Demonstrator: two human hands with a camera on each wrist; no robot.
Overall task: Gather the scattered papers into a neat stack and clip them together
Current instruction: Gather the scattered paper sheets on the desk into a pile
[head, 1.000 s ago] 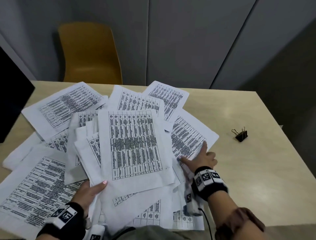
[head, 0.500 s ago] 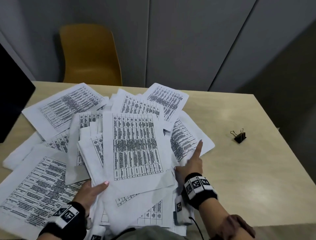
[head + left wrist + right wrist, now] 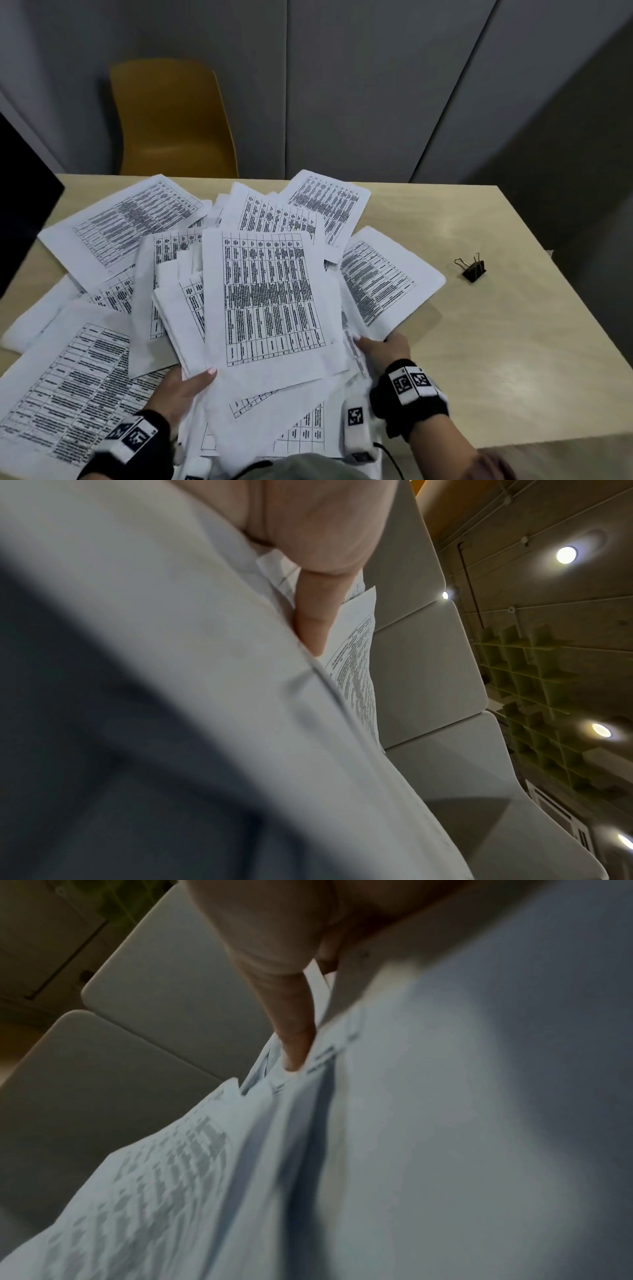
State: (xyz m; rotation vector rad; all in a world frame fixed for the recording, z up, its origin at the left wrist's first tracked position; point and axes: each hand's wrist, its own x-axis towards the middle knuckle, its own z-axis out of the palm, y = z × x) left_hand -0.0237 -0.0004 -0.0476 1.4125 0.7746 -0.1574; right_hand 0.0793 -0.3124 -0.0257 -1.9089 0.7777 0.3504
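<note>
White printed sheets of paper (image 3: pixel 263 294) lie fanned over the pale wooden desk (image 3: pixel 496 342), the top sheet's long axis running away from the person, others skewed. All carry dense black tables. The left hand (image 3: pixel 181 387) pinches the near-left edge of the central pile; the right hand (image 3: pixel 385 349) grips its right edge. A small black binder clip (image 3: pixel 473 270) sits well apart, right. Both wrist views are blurred.

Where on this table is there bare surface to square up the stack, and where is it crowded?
Bare table lies right of the papers, between the right hand, the binder clip and the near edge; a narrower strip runs behind the clip. The left and middle are crowded with overlapping sheets, where the left hand grips.
</note>
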